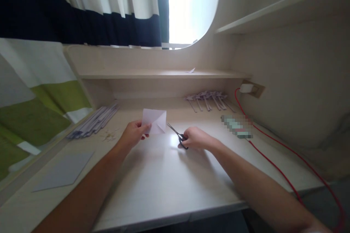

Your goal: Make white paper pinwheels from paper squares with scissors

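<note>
My left hand (136,131) pinches a small white square of paper (155,119) by its lower left side, thumb in front. Diagonal crease lines run across the paper, which is held up above the desk. To the right, my right hand (195,138) grips a pair of scissors (177,133) by its dark handles. The scissor blades point up and left, their tips just short of the paper's lower right corner. Whether the blades are slightly parted is hard to make out.
Folded paper strips (94,121) and small light sticks (108,135) lie at the left, above a flat paper sheet (65,169). Several paper pinwheel-like pieces (209,98) rest at the back right. A phone-like object (237,126) and red cable (273,140) are at right. A shelf (153,74) spans the back.
</note>
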`<state>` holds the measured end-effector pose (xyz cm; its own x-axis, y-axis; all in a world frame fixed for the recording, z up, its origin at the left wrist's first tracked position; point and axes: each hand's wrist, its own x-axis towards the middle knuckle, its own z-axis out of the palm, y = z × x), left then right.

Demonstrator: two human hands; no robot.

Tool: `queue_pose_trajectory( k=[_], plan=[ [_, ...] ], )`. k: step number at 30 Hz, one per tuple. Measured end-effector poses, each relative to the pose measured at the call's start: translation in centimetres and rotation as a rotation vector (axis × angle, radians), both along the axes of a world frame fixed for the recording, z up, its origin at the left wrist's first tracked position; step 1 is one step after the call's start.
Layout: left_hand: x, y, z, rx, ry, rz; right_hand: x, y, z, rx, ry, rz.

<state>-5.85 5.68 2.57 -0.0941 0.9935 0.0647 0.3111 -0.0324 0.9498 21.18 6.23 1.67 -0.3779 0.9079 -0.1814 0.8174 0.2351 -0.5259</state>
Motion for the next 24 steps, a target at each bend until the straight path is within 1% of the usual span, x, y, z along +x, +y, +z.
queue_pose_trajectory(
  k=[3,6,8,12,16,18,20,22,24],
  plan=[
    [0.9,-0.1,-0.9,-0.016,-0.028,0.028,0.4,0.4,-0.1,0.057,0.062,-0.074],
    [1.7,-0.1,-1.2,-0.013,-0.048,0.048,0.7,0.8,0.2,0.093,0.096,-0.115],
    [2.0,0.0,-1.2,-0.008,-0.066,0.056,0.9,0.7,0.5,0.078,0.068,-0.117],
    [2.5,0.3,-1.3,-0.012,-0.111,0.065,1.2,-0.3,1.1,0.059,-0.073,-0.103],
    [3.8,0.6,-1.5,-0.051,-0.175,-0.010,1.1,-1.4,1.4,0.117,-0.120,-0.080],
    [4.6,0.7,-1.4,-0.067,-0.217,-0.063,1.0,-1.7,1.6,0.141,-0.074,-0.063],
    [5.4,0.6,-1.1,-0.078,-0.271,-0.112,1.0,-1.8,1.7,0.173,0.031,-0.062],
    [5.8,0.3,-0.8,-0.083,-0.339,-0.152,0.8,-1.7,1.6,0.196,0.190,-0.075],
    [6.0,-0.3,-0.6,-0.079,-0.410,-0.169,0.3,-1.7,1.3,0.172,0.375,-0.090]
  ],
)
